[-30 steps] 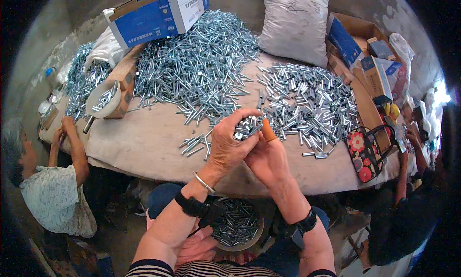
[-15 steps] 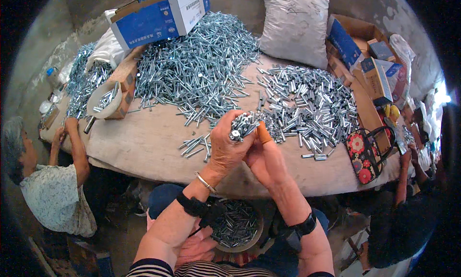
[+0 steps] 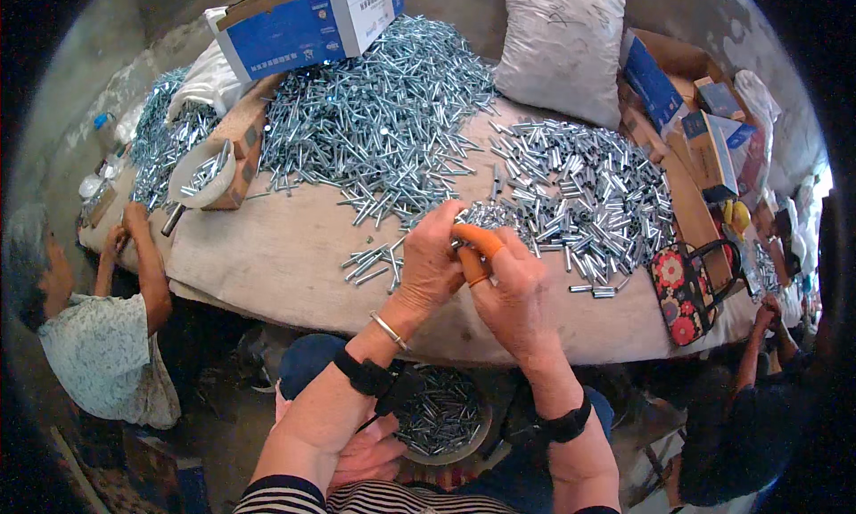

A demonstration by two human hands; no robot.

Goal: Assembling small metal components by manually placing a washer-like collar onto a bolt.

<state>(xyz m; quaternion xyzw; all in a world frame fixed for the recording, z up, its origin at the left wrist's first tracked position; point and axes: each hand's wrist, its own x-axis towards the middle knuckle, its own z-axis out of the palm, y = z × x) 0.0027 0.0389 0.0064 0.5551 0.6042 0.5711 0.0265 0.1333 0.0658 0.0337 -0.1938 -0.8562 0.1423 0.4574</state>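
My left hand (image 3: 431,263) is closed around a bunch of metal bolts above the table's near part; its fingers now hide most of them. Against it, my right hand (image 3: 514,291) is closed, with orange finger covers (image 3: 479,239) on the thumb and forefinger. Those two fingertips meet at the bunch, and whatever they pinch is hidden. Just beyond the hands lies a small heap of tiny shiny metal parts (image 3: 489,214). A big pile of long silver bolts (image 3: 374,113) spreads behind to the left. Short metal tubes (image 3: 593,193) are heaped to the right.
The cloth-covered table (image 3: 259,264) holds a blue-and-white carton (image 3: 294,37), a white sack (image 3: 562,50), a white scoop (image 3: 203,175) and a flowered bag (image 3: 679,291). Below sits a bucket of metal pieces (image 3: 441,411). Co-workers sit at left (image 3: 107,345) and right (image 3: 749,425).
My right hand has turned and come up, its orange-covered fingers now lying across the front of the bunch. Bolts that showed in my left hand are now mostly covered. The view has shifted slightly.
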